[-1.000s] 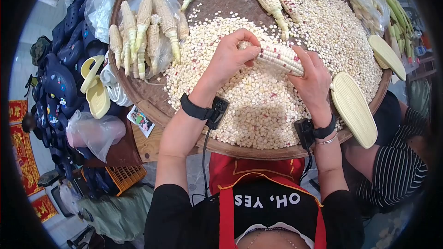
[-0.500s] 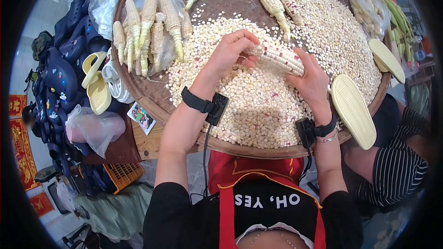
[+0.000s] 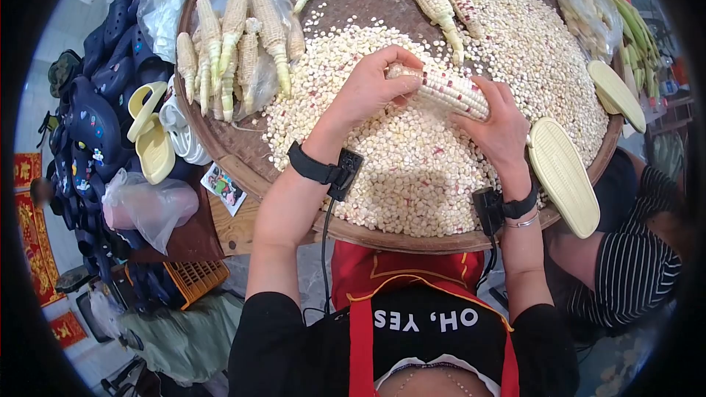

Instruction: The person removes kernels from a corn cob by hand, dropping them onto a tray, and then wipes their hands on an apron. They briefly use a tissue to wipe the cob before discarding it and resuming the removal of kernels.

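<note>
Between my hands is an ear of corn [image 3: 446, 90] with white kernels and some dark red ones, tilted down to the right above the heap of loose kernels [image 3: 412, 191]. My left hand [image 3: 382, 82] grips its left end, thumb pressed against the kernels. My right hand [image 3: 496, 121] wraps round the right end, fingers over the top side. Loose kernels lie under and around both hands. Past my left hand, several stripped cobs [image 3: 239, 29] rest on a clear plastic bag. Beyond my right hand lie two partly shelled ears [image 3: 429, 4].
The round brown tray's rim [image 3: 368, 241] runs close in front of me. A cream slipper [image 3: 565, 176] leans at its right edge. Dark blue clogs [image 3: 99, 117] are piled at left, near yellow clogs [image 3: 154, 151]. A person in striped clothing [image 3: 632, 272] sits at right.
My left hand has turned a little, its thumb shifting right along the ear. The ear has moved slightly right, and my right hand's fingers have shifted on its end.
</note>
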Demonstrator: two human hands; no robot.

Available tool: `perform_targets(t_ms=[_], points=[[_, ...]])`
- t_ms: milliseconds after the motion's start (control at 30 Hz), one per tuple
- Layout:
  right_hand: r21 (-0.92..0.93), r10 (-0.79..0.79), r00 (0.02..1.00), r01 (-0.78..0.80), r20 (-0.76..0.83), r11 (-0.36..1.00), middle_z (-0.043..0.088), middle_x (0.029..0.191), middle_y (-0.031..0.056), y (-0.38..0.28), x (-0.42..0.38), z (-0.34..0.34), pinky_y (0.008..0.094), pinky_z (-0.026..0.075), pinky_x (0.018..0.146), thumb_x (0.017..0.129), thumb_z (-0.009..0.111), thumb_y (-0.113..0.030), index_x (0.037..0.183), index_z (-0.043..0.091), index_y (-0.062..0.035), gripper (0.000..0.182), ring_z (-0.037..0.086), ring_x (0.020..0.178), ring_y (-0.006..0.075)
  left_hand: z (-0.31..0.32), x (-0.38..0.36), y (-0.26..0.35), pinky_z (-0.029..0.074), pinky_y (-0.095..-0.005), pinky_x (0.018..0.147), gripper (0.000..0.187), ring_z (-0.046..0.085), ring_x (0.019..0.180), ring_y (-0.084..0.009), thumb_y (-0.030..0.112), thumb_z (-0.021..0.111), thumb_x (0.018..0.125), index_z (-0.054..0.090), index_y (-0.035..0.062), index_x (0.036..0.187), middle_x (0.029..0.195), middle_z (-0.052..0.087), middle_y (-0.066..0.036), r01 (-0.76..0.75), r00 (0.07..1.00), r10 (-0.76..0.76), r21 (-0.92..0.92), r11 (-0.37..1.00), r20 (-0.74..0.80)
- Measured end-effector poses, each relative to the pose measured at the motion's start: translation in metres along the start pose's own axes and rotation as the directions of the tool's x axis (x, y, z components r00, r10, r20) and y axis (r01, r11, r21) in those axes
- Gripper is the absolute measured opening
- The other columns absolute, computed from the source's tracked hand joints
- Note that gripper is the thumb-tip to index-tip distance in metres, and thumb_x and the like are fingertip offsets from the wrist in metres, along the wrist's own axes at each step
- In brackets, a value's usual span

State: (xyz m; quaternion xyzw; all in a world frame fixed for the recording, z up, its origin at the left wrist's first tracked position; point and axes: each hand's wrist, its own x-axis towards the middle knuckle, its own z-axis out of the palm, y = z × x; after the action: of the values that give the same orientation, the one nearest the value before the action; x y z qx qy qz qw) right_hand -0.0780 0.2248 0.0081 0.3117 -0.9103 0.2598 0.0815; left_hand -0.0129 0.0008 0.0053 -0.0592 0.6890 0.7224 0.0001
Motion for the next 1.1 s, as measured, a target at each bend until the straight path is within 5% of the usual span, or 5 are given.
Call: perform_targets(t_ms=[67, 267, 533, 1100], points=[[-0.028, -0.1, 0.991, 0.098, -0.087, 0.995, 0.061, 0.097, 0.0038, 0.004, 0.0, 0.003, 0.0332, 0.051, 0.059, 0.057, 0.083, -0.035, 0.113, 0.062, -0.0168, 0.063, 0.064, 0.073, 0.022, 0.0, 0.0, -0.001, 0.053, -0.0232, 0.062, 0.022, 0.062, 0.073, -0.0094, 0.013, 0.066, 0.085, 0.06, 0.0025, 0.103, 0.087, 0.062, -0.004, -0.022, 1.0, 0.022, -0.02, 1.0, 0.0], [-0.062, -0.213, 0.96, 0.205, -0.182, 0.977, 0.062, 0.098, 0.0041, 0.004, 0.001, 0.004, 0.0327, 0.051, 0.058, 0.056, 0.084, -0.031, 0.112, 0.063, -0.0165, 0.061, 0.064, 0.072, 0.0224, -0.001, 0.003, -0.007, 0.052, -0.0226, 0.062, 0.016, 0.061, 0.07, -0.0092, 0.009, 0.067, 0.083, 0.06, 0.0026, 0.095, 0.083, 0.061, -0.003, -0.055, 0.998, 0.053, -0.095, 0.994, -0.018], [0.082, -0.147, 0.982, 0.157, -0.121, 0.984, 0.064, 0.096, 0.0042, 0.009, 0.001, 0.005, 0.0304, 0.051, 0.06, 0.058, 0.084, -0.031, 0.113, 0.064, -0.0158, 0.061, 0.064, 0.071, 0.0199, -0.004, 0.002, -0.008, 0.054, -0.0247, 0.061, 0.008, 0.061, 0.067, -0.0101, 0.006, 0.062, 0.086, 0.061, 0.0025, 0.093, 0.082, 0.062, -0.003, -0.036, 0.999, 0.029, -0.222, 0.974, -0.034], [0.035, -0.157, 0.983, 0.161, -0.099, 0.986, 0.064, 0.094, 0.0045, 0.006, 0.0, 0.002, 0.0327, 0.051, 0.06, 0.06, 0.084, -0.033, 0.112, 0.061, -0.0145, 0.06, 0.065, 0.072, 0.0221, 0.007, 0.002, -0.008, 0.055, -0.0237, 0.061, 0.012, 0.061, 0.07, -0.0088, 0.009, 0.065, 0.084, 0.06, 0.0033, 0.094, 0.08, 0.061, -0.003, -0.119, 0.992, 0.118, -0.012, 0.993, -0.053]])
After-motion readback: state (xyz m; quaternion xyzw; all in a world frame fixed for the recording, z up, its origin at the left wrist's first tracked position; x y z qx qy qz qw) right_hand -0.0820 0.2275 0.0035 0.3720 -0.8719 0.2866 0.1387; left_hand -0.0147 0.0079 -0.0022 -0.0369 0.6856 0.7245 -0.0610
